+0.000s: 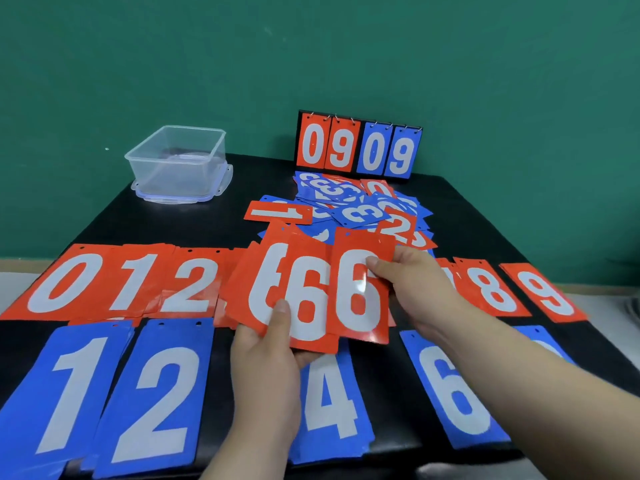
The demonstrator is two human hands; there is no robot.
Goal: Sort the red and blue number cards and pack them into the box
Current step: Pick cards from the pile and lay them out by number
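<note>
**Between the two hands, a fan of red sixes: sorting is only partway done**

Between the hands is a fan of red sixes (311,299), lifted off the desk (173,223). The left hand (266,358) grips the fan from below, with its thumb pressed on the card faces. The right hand (412,289) pinches the upper right edge of the frontmost six, thumb on top.

Just left of the left hand, red piles 0 (65,282), 1 (135,282) and 2 (194,285) lie in a row. Just right of the right hand are red 8 (491,289) and 9 (547,292). Below the wrists runs a blue row. Blue 1 (69,393) and 2 (159,400) are to the left, blue 4 (332,400) is under the left hand, and blue 6 (450,393) is under the right forearm.

Beyond the right hand lies an unsorted heap (360,209) of red and blue cards, and past that stands a scoreboard (358,147) showing 0909. Well beyond the left hand, the clear box (176,161) sits on its lid (180,197), with no cards visible inside.

To my eye this is the sorting step, with the sixes being gathered. The next move calls for squaring the fan into one stack and laying it in the red row behind it, between the 2 and the 8. The heap needs working through before anything goes into the box.
</note>
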